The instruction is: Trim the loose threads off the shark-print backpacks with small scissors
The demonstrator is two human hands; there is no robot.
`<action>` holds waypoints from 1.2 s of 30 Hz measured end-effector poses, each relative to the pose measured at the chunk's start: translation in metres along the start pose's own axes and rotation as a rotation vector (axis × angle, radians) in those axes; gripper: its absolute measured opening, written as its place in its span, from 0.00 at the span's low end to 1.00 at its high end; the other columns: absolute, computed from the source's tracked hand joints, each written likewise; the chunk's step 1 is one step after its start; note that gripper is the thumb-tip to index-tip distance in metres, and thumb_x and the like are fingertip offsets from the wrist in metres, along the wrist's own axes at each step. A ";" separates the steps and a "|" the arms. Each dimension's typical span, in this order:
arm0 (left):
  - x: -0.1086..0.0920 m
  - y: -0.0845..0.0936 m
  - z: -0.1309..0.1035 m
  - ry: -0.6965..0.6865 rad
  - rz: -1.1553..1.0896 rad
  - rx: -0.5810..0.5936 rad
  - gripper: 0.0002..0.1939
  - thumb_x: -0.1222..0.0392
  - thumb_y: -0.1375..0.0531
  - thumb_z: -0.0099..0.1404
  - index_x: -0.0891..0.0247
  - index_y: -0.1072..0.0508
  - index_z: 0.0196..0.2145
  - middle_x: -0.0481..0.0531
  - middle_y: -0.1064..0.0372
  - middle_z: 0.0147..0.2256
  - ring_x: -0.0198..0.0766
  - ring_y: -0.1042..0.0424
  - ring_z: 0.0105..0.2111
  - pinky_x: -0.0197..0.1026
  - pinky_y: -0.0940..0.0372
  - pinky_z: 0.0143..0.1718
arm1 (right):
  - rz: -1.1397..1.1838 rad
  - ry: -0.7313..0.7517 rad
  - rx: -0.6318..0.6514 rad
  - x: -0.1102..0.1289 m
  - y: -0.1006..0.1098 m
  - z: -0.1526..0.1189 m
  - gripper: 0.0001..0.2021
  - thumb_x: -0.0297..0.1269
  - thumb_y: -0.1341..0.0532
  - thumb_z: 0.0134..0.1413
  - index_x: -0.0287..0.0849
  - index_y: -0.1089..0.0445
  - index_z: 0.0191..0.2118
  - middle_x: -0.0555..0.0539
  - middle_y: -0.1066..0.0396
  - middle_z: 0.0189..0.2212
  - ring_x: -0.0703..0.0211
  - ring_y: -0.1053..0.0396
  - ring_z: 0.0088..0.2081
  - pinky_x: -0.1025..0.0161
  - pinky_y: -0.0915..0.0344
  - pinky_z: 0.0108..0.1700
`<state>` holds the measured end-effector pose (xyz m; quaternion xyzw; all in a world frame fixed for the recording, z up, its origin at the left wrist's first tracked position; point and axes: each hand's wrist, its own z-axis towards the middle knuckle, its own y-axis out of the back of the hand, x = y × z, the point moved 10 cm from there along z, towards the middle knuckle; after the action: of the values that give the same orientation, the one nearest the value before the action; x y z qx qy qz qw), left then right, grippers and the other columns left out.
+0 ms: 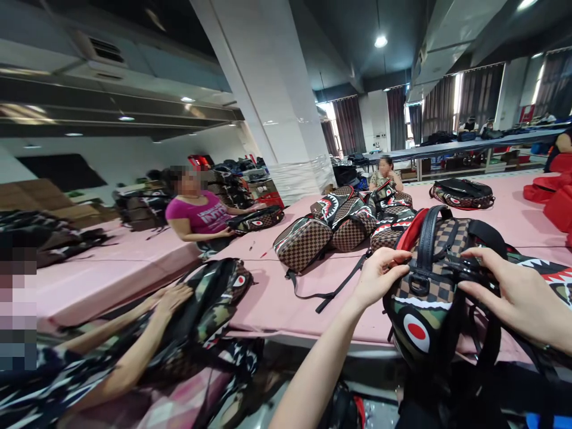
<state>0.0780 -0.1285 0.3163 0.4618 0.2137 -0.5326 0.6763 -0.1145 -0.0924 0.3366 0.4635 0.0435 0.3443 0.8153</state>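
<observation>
A checkered brown and camouflage backpack (433, 307) with a red-and-white eye patch stands at the near table edge in front of me. Its black carry handle (428, 238) arches over the top, and red lining shows along one side. My left hand (382, 274) pinches the bag's upper edge left of the handle, thumb and fingers closed. On the other side, my right hand (513, 292) grips the black strap area at the top of the same backpack. Its thumb and forefinger are closed around black material. Loose black straps hang below this hand.
Several checkered backpacks (304, 241) with shark-mouth prints are piled on the pink table (263, 298). Another bag (462, 193) lies farther back, red pieces (558, 193) at far right. A co-worker's hands (172, 298) rest on a backpack at left; other people sit beyond. A pillar (272, 89) rises behind.
</observation>
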 end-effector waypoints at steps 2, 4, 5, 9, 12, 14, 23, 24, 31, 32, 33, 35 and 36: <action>-0.004 0.001 0.001 -0.010 0.063 0.006 0.10 0.63 0.39 0.55 0.63 0.25 0.37 0.54 0.32 0.35 0.36 0.34 0.36 0.36 0.38 0.37 | -0.008 0.010 0.001 0.008 0.002 0.003 0.17 0.47 0.52 0.60 0.43 0.41 0.48 0.46 0.29 0.38 0.57 0.29 0.35 0.64 0.36 0.32; -0.003 0.003 0.003 0.015 0.086 -0.007 0.08 0.63 0.39 0.54 0.64 0.25 0.34 0.53 0.31 0.34 0.36 0.34 0.36 0.36 0.38 0.37 | 0.005 0.040 0.012 0.018 0.002 0.006 0.15 0.46 0.53 0.61 0.43 0.41 0.46 0.48 0.29 0.36 0.59 0.29 0.32 0.65 0.37 0.30; -0.001 0.004 0.004 0.037 0.094 -0.012 0.07 0.63 0.39 0.53 0.64 0.25 0.33 0.53 0.31 0.34 0.36 0.33 0.35 0.36 0.38 0.36 | 0.012 0.061 0.021 0.023 0.001 0.007 0.14 0.45 0.53 0.61 0.44 0.40 0.46 0.49 0.29 0.35 0.60 0.29 0.31 0.66 0.38 0.29; 0.000 0.002 0.006 0.072 0.197 0.011 0.04 0.62 0.38 0.53 0.64 0.28 0.28 0.50 0.31 0.31 0.35 0.34 0.32 0.35 0.39 0.34 | 0.017 0.159 0.026 0.042 -0.003 0.015 0.11 0.43 0.50 0.60 0.43 0.36 0.39 0.51 0.29 0.28 0.63 0.31 0.26 0.68 0.42 0.25; -0.012 -0.001 0.006 -0.035 0.316 0.017 0.04 0.61 0.41 0.57 0.64 0.30 0.26 0.49 0.33 0.29 0.34 0.35 0.32 0.36 0.41 0.34 | -0.059 0.215 0.020 0.046 -0.008 0.020 0.11 0.41 0.50 0.60 0.42 0.35 0.36 0.50 0.29 0.27 0.63 0.32 0.25 0.68 0.44 0.25; -0.021 -0.004 0.004 -0.118 0.383 -0.006 0.06 0.61 0.44 0.60 0.64 0.32 0.26 0.50 0.34 0.29 0.34 0.37 0.32 0.36 0.42 0.35 | -0.109 0.235 0.029 0.046 -0.013 0.024 0.11 0.41 0.50 0.59 0.42 0.35 0.35 0.49 0.29 0.27 0.62 0.31 0.26 0.67 0.45 0.25; -0.018 -0.009 -0.008 -0.142 0.257 -0.182 0.09 0.63 0.50 0.63 0.64 0.40 0.25 0.50 0.39 0.28 0.34 0.39 0.32 0.37 0.44 0.35 | -0.217 0.265 0.091 0.053 -0.018 0.029 0.09 0.40 0.49 0.58 0.42 0.36 0.33 0.51 0.30 0.25 0.62 0.33 0.24 0.66 0.53 0.23; -0.019 -0.010 -0.009 -0.150 0.251 -0.192 0.09 0.63 0.50 0.63 0.64 0.40 0.25 0.50 0.40 0.28 0.34 0.40 0.31 0.37 0.45 0.35 | -0.225 0.272 0.096 0.056 -0.018 0.029 0.09 0.40 0.49 0.58 0.42 0.37 0.32 0.51 0.31 0.24 0.62 0.33 0.23 0.66 0.53 0.23; -0.012 0.008 -0.015 -0.089 0.051 -0.342 0.10 0.60 0.49 0.63 0.64 0.39 0.25 0.49 0.41 0.26 0.33 0.41 0.29 0.36 0.44 0.33 | -0.152 0.302 0.089 0.059 -0.017 0.027 0.10 0.38 0.49 0.59 0.41 0.37 0.30 0.51 0.31 0.22 0.63 0.34 0.23 0.66 0.51 0.24; -0.004 0.017 -0.019 -0.064 -0.045 -0.401 0.11 0.57 0.49 0.63 0.64 0.39 0.25 0.48 0.42 0.25 0.33 0.41 0.28 0.36 0.44 0.32 | -0.111 0.289 0.067 0.057 -0.015 0.025 0.10 0.38 0.50 0.59 0.41 0.37 0.31 0.51 0.31 0.24 0.64 0.33 0.24 0.66 0.49 0.24; 0.006 0.026 -0.023 -0.048 -0.149 -0.454 0.14 0.54 0.50 0.64 0.64 0.40 0.24 0.48 0.43 0.24 0.33 0.41 0.27 0.36 0.43 0.32 | -0.067 0.273 0.033 0.055 -0.012 0.023 0.10 0.39 0.50 0.60 0.41 0.36 0.33 0.51 0.30 0.26 0.64 0.32 0.25 0.67 0.47 0.25; 0.035 0.041 -0.032 -0.016 -0.317 -0.541 0.21 0.47 0.54 0.65 0.64 0.41 0.21 0.48 0.44 0.22 0.32 0.40 0.26 0.37 0.41 0.33 | -0.003 0.246 -0.058 0.050 -0.006 0.014 0.10 0.40 0.50 0.60 0.41 0.36 0.38 0.50 0.29 0.29 0.65 0.31 0.27 0.68 0.44 0.27; 0.054 0.045 -0.037 0.026 -0.360 -0.563 0.25 0.44 0.57 0.65 0.65 0.41 0.20 0.50 0.42 0.23 0.33 0.38 0.27 0.38 0.40 0.35 | 0.004 0.243 -0.107 0.049 -0.003 0.008 0.10 0.40 0.49 0.60 0.41 0.36 0.40 0.50 0.28 0.31 0.66 0.31 0.28 0.68 0.42 0.28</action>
<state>0.1456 -0.1244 0.2744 0.2182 0.4392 -0.5576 0.6697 -0.0728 -0.0692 0.3509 0.3742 0.1225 0.4014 0.8270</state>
